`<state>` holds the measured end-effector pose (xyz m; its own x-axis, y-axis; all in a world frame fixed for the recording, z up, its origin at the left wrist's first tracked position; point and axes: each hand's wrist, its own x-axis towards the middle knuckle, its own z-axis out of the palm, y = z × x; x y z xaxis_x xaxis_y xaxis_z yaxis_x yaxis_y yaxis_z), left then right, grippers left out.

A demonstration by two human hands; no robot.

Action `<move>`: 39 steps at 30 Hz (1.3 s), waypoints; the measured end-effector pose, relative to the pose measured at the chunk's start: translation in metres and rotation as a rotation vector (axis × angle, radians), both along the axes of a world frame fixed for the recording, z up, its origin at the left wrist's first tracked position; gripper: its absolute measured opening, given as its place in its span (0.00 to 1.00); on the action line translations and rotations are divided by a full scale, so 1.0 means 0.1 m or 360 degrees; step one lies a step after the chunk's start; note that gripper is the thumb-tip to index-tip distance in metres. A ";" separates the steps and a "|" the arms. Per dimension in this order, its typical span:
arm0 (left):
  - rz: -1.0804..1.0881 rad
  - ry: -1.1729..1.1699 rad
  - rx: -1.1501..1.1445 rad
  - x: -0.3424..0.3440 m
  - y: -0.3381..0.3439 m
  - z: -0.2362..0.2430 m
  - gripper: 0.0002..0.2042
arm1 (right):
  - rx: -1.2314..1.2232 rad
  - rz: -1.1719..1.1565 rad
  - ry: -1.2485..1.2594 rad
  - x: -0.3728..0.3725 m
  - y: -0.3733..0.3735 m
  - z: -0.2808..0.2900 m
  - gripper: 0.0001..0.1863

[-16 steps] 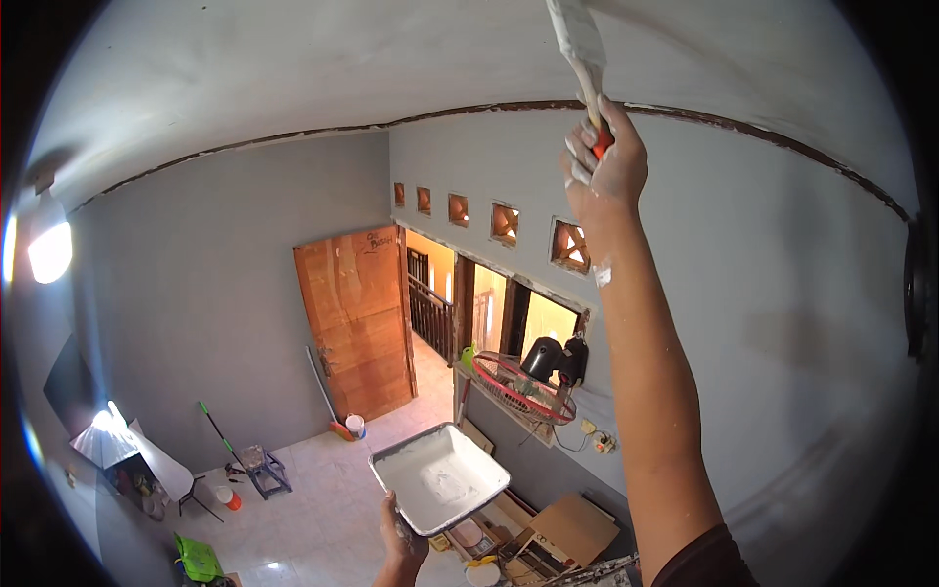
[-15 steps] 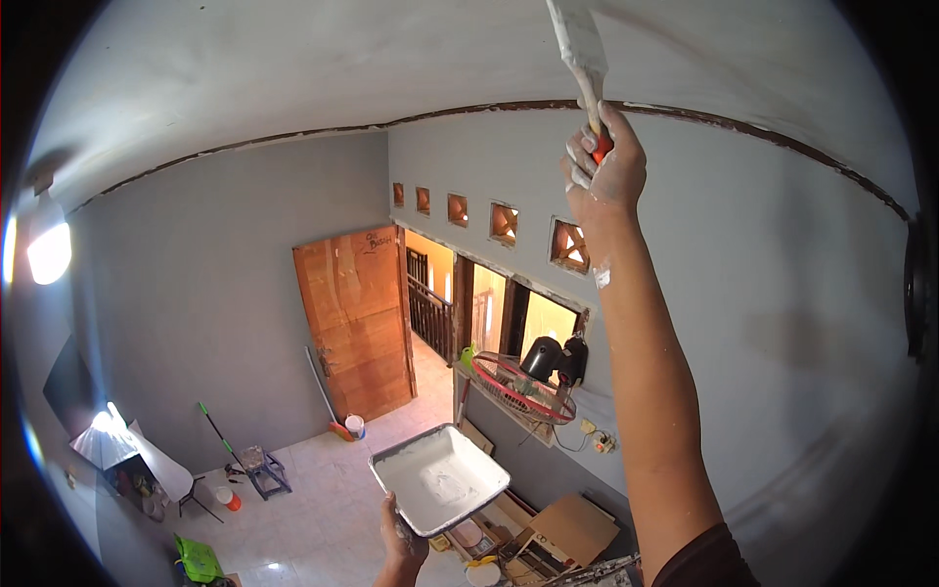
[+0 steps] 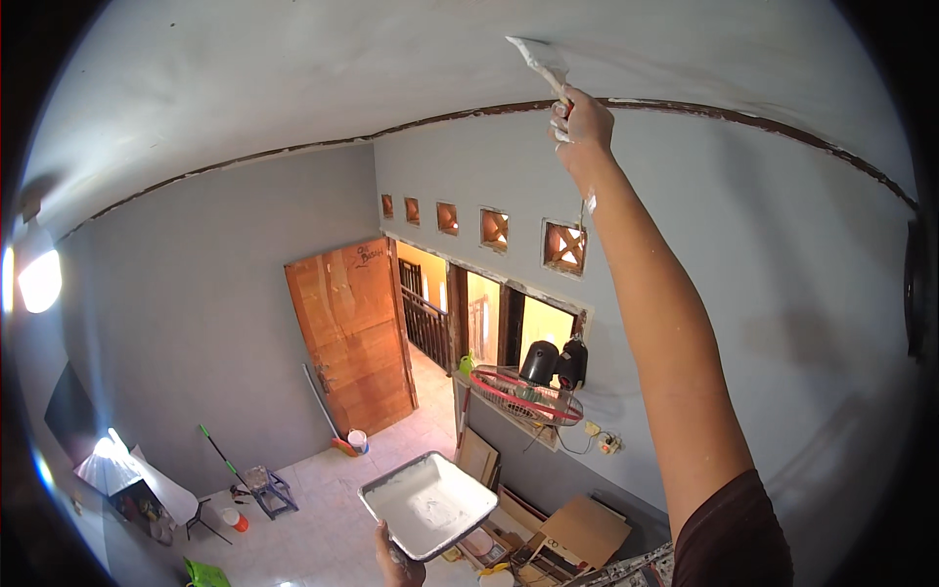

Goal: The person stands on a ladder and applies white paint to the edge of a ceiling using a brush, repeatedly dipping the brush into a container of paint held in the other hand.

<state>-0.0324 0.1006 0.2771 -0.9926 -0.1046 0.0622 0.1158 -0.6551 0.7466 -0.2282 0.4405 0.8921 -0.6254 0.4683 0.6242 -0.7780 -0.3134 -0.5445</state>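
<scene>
High overhead, my right hand [image 3: 584, 125] is closed around the handle of a putty knife [image 3: 541, 62]. White paste coats its blade, which is at the pale ceiling [image 3: 293, 68]; whether the edge presses on it I cannot tell. White smears mark my right fingers and wrist. Low in the picture, my left hand [image 3: 396, 563] grips the near left edge of a dark-rimmed square tray [image 3: 401, 520]. A patch of white paste [image 3: 435, 511] lies on the tray's bottom. My left fingers under the tray are hidden.
A wall fan [image 3: 523, 391] juts out beneath the window. Flattened cardboard [image 3: 587, 528] and boards lie below it. The wooden door [image 3: 352, 333] stands ajar. A small stool [image 3: 269, 489], an orange-and-white cup [image 3: 235, 519] and a bucket [image 3: 358, 442] are on the tiled floor. A bright lamp [image 3: 41, 279] is at left.
My right hand has moved left and slightly up, and the putty knife's blade has tilted over to the left. The tray in my left hand has shifted slightly down and left.
</scene>
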 end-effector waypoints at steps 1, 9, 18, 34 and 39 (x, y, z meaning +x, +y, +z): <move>-0.0045 0.0027 -0.0062 -0.01 -0.04 0.04 0.31 | -0.0039 0.0029 0.0096 0.01 0.01 0.00 0.08; -0.0020 0.0034 -0.0255 0.03 -0.07 0.18 0.28 | -0.0057 -0.0027 -0.0048 -0.13 0.03 -0.18 0.08; 0.0006 -0.0114 -0.0030 0.00 -0.07 0.04 0.25 | -0.0048 -0.0166 0.0082 -0.09 -0.08 -0.22 0.09; -0.0091 -0.0051 -0.0046 -0.15 -0.15 -0.47 0.30 | 0.0957 -0.1867 0.0411 0.04 0.08 -0.15 0.10; -0.0195 0.0008 -0.0157 -0.14 -0.16 -0.32 0.30 | 0.0989 -0.1880 0.0378 0.11 0.05 -0.19 0.10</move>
<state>-0.0469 0.0846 0.2447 -0.9972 0.0240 0.0712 0.0435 -0.5881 0.8077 -0.2170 0.4458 0.8732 0.1024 0.2496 0.9629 -0.5032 0.8480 -0.1663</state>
